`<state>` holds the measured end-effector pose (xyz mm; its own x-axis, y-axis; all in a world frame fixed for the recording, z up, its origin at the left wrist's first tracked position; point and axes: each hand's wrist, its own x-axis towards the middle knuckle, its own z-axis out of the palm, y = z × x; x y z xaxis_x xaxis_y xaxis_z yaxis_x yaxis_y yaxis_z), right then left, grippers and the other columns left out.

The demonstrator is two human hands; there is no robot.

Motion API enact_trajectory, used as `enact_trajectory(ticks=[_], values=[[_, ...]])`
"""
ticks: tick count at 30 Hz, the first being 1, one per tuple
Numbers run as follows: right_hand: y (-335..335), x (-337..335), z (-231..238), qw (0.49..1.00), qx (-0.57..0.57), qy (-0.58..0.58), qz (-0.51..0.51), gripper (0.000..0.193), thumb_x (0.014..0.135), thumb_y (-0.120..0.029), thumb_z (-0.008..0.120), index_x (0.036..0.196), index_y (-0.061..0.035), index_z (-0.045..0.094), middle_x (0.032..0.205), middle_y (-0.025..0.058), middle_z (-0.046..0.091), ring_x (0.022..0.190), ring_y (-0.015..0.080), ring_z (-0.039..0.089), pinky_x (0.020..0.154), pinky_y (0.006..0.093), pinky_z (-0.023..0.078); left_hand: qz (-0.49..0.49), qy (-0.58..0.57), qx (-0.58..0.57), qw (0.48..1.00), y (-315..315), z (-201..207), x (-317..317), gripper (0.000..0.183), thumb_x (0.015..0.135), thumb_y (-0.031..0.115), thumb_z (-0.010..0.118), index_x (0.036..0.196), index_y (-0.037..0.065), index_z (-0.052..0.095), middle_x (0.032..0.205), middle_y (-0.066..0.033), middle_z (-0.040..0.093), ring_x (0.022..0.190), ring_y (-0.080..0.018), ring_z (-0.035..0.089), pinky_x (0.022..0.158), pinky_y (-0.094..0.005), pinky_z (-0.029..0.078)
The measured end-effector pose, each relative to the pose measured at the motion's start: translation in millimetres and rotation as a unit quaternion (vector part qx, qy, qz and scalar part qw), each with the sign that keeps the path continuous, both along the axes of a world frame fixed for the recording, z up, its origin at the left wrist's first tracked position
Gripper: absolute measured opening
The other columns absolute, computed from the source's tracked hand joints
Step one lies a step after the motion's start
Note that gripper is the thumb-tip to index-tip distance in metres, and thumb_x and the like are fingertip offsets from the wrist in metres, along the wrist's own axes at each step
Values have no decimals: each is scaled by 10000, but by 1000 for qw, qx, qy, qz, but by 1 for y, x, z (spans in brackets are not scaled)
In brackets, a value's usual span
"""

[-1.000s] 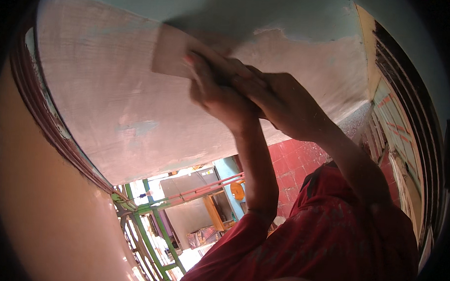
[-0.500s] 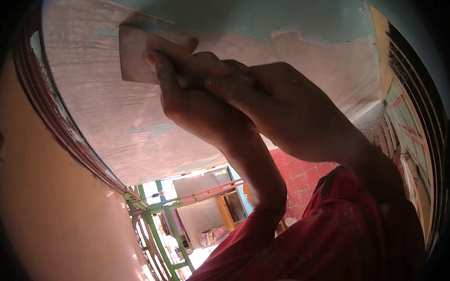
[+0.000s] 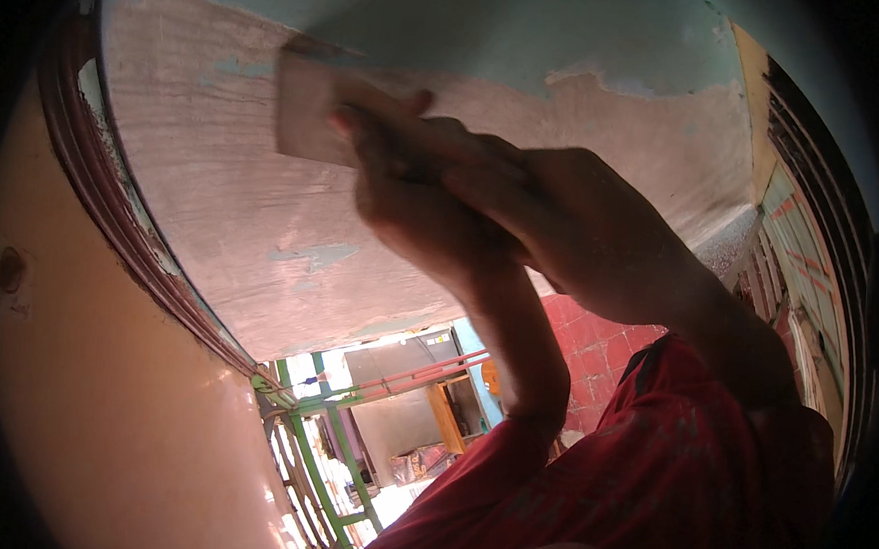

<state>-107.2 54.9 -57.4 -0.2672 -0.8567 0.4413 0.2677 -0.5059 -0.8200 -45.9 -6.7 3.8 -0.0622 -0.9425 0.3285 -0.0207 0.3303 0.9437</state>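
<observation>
Both hands are raised and closed round one broad-bladed scraper (image 3: 307, 113), its wide flat blade turned to the upper left. My left hand (image 3: 422, 221) wraps it close to the blade, thumb and a fingertip showing on either side. Behind it, my right hand (image 3: 582, 217) grips the handle end and overlaps the left fingers; most of the handle is hidden. The blade lies at or very near a large painted surface (image 3: 210, 179), pale and streaked below, with blue-green paint (image 3: 487, 29) above a ragged edge. Contact cannot be made out through the blur.
A dark red moulding (image 3: 122, 205) borders the surface at the left, beside an orange-tan wall (image 3: 135, 390). Green metal framework (image 3: 307, 454) stands lower down, with furniture behind it. Red tiles (image 3: 596, 353) show past my arms, and dark slats (image 3: 829, 220) at the right.
Both hands and the scraper have moved to the right and slightly down along the surface. The view itself has shifted a little to the right. The grip is the same.
</observation>
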Motion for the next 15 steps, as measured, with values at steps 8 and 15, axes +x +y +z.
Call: enact_trajectory(ticks=[8,15], values=[[19,-7,-19,974,164,-80,136,439,1022,-394,470,1033,7,648,639,29,552,561,79,503,518,262,396,-17,-20,44,999,6,-36,8,597,1052,459,374,968,-77,622,518,-56,511,416,-159,506,465,-253,441],[-11,-19,23,998,6,46,38,396,1010,-253,401,1329,-71,549,999,241,688,804,353,691,741,413,557,-38,41,-83,995,-18,22,-13,578,1050,466,369,927,-41,619,606,-73,545,458,-152,526,424,-278,451]])
